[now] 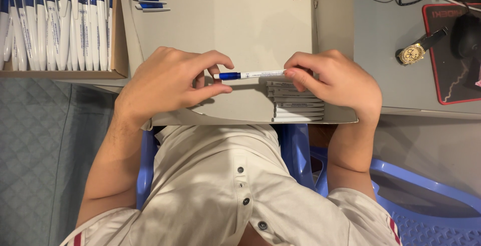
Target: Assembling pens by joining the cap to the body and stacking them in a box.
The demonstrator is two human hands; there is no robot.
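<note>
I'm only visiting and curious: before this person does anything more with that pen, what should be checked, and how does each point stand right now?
1. Blue-and-white plastic pen held at both ends: ok, left hand pinches the blue end, right hand the white end.
2. Pen level above the shallow grey cardboard tray: ok.
3. Pen fully assembled: cannot tell, fingers cover both ends.
4. Stack of flat white cards within reach: ok, under the right hand.
5. Brown cardboard box of finished pens has room: cannot tell.
</note>
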